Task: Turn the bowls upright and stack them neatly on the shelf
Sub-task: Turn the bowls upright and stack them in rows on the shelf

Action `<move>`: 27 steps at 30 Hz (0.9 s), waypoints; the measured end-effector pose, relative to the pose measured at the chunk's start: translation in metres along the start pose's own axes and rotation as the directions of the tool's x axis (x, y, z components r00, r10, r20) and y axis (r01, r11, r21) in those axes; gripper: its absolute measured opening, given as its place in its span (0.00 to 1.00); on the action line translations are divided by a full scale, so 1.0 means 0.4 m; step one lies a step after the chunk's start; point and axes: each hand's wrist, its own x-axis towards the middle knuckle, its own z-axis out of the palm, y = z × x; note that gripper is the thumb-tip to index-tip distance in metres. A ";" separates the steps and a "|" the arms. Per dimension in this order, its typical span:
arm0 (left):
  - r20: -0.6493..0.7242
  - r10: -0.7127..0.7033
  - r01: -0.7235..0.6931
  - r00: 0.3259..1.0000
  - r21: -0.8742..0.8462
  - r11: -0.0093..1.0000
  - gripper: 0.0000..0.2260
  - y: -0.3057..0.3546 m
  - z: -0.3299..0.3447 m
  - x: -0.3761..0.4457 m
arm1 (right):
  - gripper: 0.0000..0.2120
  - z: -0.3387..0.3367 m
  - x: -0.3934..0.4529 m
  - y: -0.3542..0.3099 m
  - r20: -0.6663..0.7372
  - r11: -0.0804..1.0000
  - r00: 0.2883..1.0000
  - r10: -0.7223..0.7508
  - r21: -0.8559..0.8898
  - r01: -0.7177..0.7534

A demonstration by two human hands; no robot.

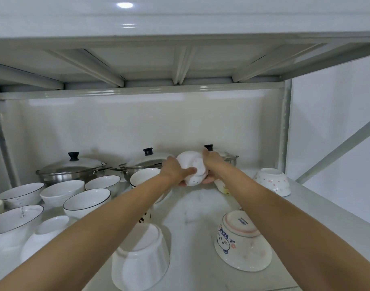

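Note:
Both my hands hold a small white dotted bowl [192,168] in the air above the back of the shelf [196,208], tilted with its base toward me. My left hand [176,170] grips its left side, thumb across the front. My right hand [211,164] grips its right side, fingers curled under. Upside down on the shelf lie a white ribbed bowl [141,258] at the front, a bear-print bowl [241,241] at front right and a dotted bowl [273,180] at back right. Upright bowls [86,201] stand at left.
Three lidded steel pots [73,168] line the back wall. An upright white bowl [145,176] sits just left of my hands. The upper shelf [180,66] hangs low overhead. A yellowish object [222,186] is partly hidden behind my right forearm.

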 end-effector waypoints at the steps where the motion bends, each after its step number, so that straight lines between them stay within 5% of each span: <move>1: -0.001 0.047 -0.047 0.999 0.047 0.998 0.39 -0.001 -0.012 -0.009 | 0.28 -0.004 0.003 0.001 0.043 0.998 0.999 0.033 0.056 -0.035; 5: -0.005 0.251 -0.239 0.968 0.282 0.929 0.38 -0.020 -0.048 -0.043 | 0.33 -0.039 -0.007 0.019 0.269 0.961 0.958 0.104 0.220 -0.166; 10: 0.107 0.348 -0.364 0.931 0.298 0.882 0.37 -0.051 -0.065 -0.074 | 0.20 -0.045 0.020 0.034 0.289 0.979 0.938 0.190 0.014 -0.202; 15: 0.175 0.163 -0.201 0.971 0.232 0.952 0.31 -0.060 -0.065 -0.086 | 0.13 -0.025 0.020 0.040 0.261 0.980 0.946 0.194 -0.101 -0.173; 21: 0.246 -0.053 0.073 0.968 -0.072 0.995 0.30 -0.049 -0.050 -0.082 | 0.13 0.016 0.019 0.057 0.157 0.971 0.972 0.175 -0.192 -0.144; 25: 0.310 -0.125 0.147 0.943 -0.051 0.988 0.10 -0.052 -0.034 -0.079 | 0.09 0.028 0.030 0.067 0.105 0.951 0.976 0.190 -0.266 -0.156; 27: 0.331 -0.155 0.180 0.931 -0.047 0.983 0.13 -0.057 -0.022 -0.073 | 0.10 0.033 0.036 0.075 0.089 0.926 0.971 0.222 -0.330 -0.182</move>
